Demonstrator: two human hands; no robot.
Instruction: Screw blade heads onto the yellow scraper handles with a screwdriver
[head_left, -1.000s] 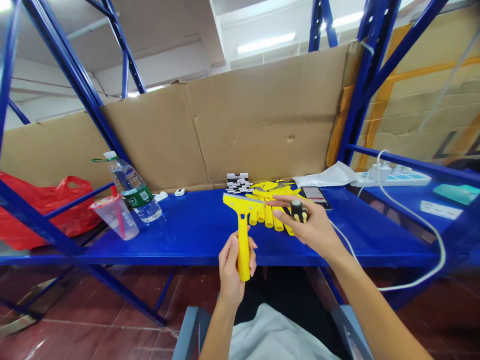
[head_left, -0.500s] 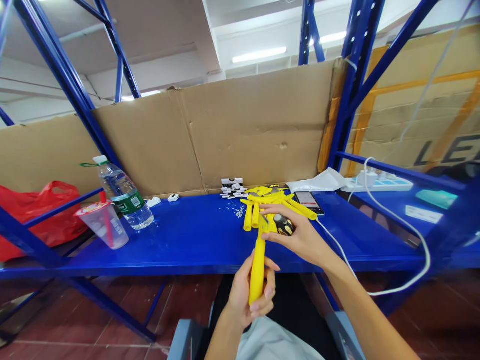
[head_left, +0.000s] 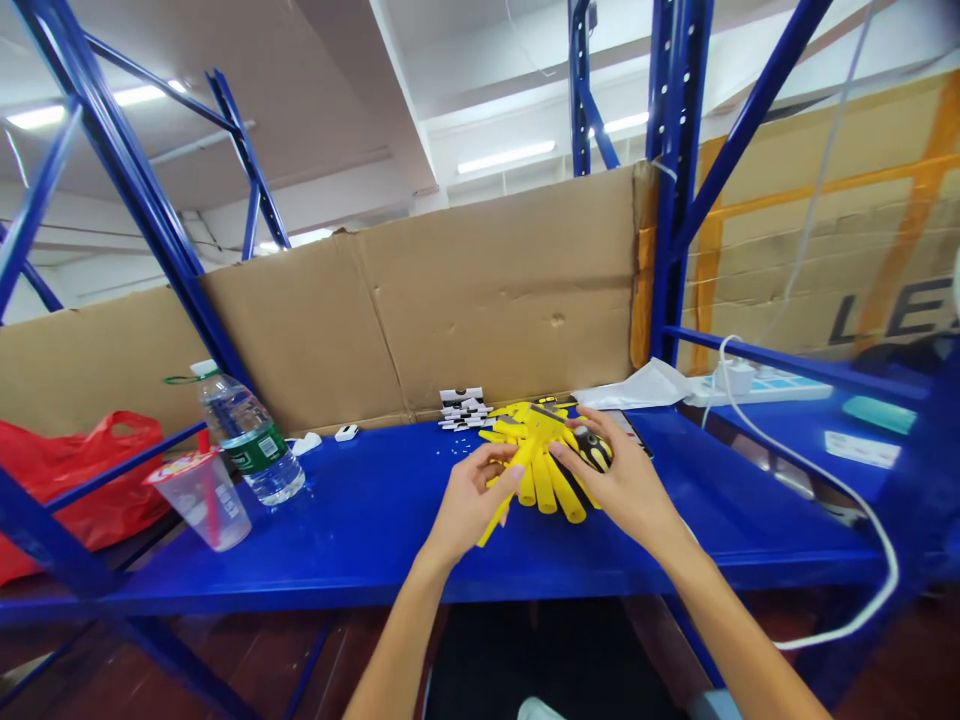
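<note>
My left hand [head_left: 469, 500] is closed on a yellow-handled scraper [head_left: 495, 515], which slants up and away over the blue shelf. At the scraper's far end, a dark blade shows. My right hand [head_left: 630, 485] is curled around a black and yellow screwdriver handle [head_left: 594, 449]. Its thumb and fingertips lie close to the scraper's head; whether they touch it I cannot tell. Under and behind both hands, several yellow scrapers [head_left: 547, 492] lie in a fanned pile, partly hidden by my hands.
Behind the pile stands a stack of small white and black packs [head_left: 463, 408]. A water bottle [head_left: 259, 450] and a plastic cup [head_left: 202, 500] are at left, beside a red bag [head_left: 82, 480]. A white cable [head_left: 817, 460] hangs at right. Cardboard [head_left: 495, 300] walls the back.
Both hands have moved forward, bringing the scraper from over my lap to above the pile. My left hand has shifted its grip on the handle. The view has tilted upward.
</note>
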